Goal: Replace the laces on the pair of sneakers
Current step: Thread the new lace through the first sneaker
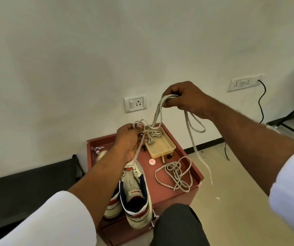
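A flat grey-white shoelace (157, 110) is gripped by both hands. The right hand (187, 98), raised at the right and farther off, is curled closed round a bunched loop of it; from under this hand one loop hangs and a long free end trails down to the right of the table. The left hand (127, 139), lower and to the left, pinches tangled loops of the same lace between curled fingers, and one strand runs from it down to the tongue area of the nearer sneaker.

The white high-top sneaker with red and navy trim (135, 196) stands upright at the near side of the reddish-brown table with a raised rim (196, 170), its opening facing up. A second matching sneaker (112, 205) sits just beside it on the left, largely hidden by the left forearm.

A loose grey lace (176, 173) lies in a tangle on the right part of the table. At the far side a shallow cream plastic tray (162, 146) holds another coiled lace. A small round white-and-red disc (152, 161) lies between the tray and the sneakers. Two white wall sockets (135, 103) are mounted on the wall behind.
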`<state>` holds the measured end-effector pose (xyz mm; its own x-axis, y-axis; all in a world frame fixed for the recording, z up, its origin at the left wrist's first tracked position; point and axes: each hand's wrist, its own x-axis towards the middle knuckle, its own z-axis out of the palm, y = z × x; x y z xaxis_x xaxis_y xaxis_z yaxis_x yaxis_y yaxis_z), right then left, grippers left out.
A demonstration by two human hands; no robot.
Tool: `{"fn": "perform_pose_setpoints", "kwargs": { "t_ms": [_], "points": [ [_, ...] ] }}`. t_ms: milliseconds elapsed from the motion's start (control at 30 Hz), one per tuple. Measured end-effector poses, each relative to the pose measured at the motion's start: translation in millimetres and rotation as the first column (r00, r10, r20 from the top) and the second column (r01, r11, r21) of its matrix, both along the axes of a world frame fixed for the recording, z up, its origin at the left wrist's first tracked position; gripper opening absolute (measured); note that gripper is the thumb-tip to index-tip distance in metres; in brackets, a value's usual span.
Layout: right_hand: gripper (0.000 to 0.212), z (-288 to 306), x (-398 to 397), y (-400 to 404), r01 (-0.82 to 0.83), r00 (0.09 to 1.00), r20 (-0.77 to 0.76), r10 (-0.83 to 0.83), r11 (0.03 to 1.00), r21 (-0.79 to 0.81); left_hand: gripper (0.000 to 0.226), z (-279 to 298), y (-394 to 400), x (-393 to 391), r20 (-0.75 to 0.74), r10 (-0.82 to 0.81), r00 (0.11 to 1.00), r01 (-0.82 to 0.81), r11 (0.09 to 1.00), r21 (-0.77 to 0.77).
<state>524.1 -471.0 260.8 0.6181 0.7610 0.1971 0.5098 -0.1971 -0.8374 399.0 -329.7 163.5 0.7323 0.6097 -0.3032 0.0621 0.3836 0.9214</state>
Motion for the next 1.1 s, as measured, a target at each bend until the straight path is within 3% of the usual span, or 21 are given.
{"fn": "perform_pose_setpoints", "kwargs": {
  "t_ms": [133, 233, 300, 367, 400, 467, 500, 533, 700, 800, 967, 1100],
  "points": [
    [0.016, -35, 16, 3, 0.019, 0.999, -0.027, -0.019, 1.0, 0.002, 0.015, -25, -10, 21, -0.018, -0.098, 0.995, 0.097, 0.993, -0.066],
    [0.015, -71, 26, 8, 0.042, 0.997, -0.07, -0.042, 0.999, 0.004, 0.017, -50, -10, 36, -0.11, -0.159, 0.981, 0.155, 0.987, -0.041],
    [0.015, -106, 33, 12, 0.06, 0.996, -0.069, -0.063, 0.997, -0.052, 0.019, -71, -5, 44, -0.243, -0.176, 0.954, 0.192, 0.98, 0.045],
    [0.018, -150, 39, 11, 0.066, 0.992, -0.097, -0.081, 0.987, -0.147, 0.026, -96, 4, 50, -0.392, -0.207, 0.896, 0.312, 0.923, 0.225],
    [0.02, -173, 40, 9, 0.061, 0.99, -0.112, -0.085, 0.977, -0.204, 0.031, -105, 7, 50, -0.497, -0.236, 0.835, 0.443, 0.824, 0.353],
    [0.021, -218, 38, 5, 0.06, 0.991, -0.092, -0.094, 0.944, -0.323, 0.043, -119, 10, 49, -0.719, -0.212, 0.661, 0.71, 0.486, 0.51],
    [0.022, -236, 35, 3, 0.066, 0.992, -0.072, -0.1, 0.928, -0.366, 0.047, -125, 12, 50, -0.76, -0.184, 0.623, 0.763, 0.358, 0.539],
    [0.023, -250, 32, 2, 0.077, 0.993, -0.052, -0.106, 0.915, -0.396, 0.049, -130, 13, 50, -0.767, -0.185, 0.614, 0.776, 0.318, 0.545],
    [0.024, -273, 25, 7, 0.151, 0.988, 0.11, -0.109, 0.841, -0.519, 0.059, -154, 15, 57, -0.765, -0.284, 0.578, 0.801, 0.38, 0.463],
    [0.033, -262, 20, 12, 0.152, 0.982, 0.174, -0.069, 0.834, -0.53, 0.07, -155, 12, 58, -0.71, -0.3, 0.637, 0.745, 0.478, 0.466],
    [0.03, -242, 10, 19, 0.217, 0.968, 0.208, -0.14, 0.885, -0.412, 0.016, -151, 13, 50, -0.522, -0.278, 0.806, 0.56, 0.642, 0.524],
    [0.027, -224, 0, 30, 0.273, 0.96, 0.151, -0.237, 0.915, -0.297, 0.014, -125, 18, 30, -0.327, -0.335, 0.883, 0.462, 0.741, 0.488]
  ]
}}
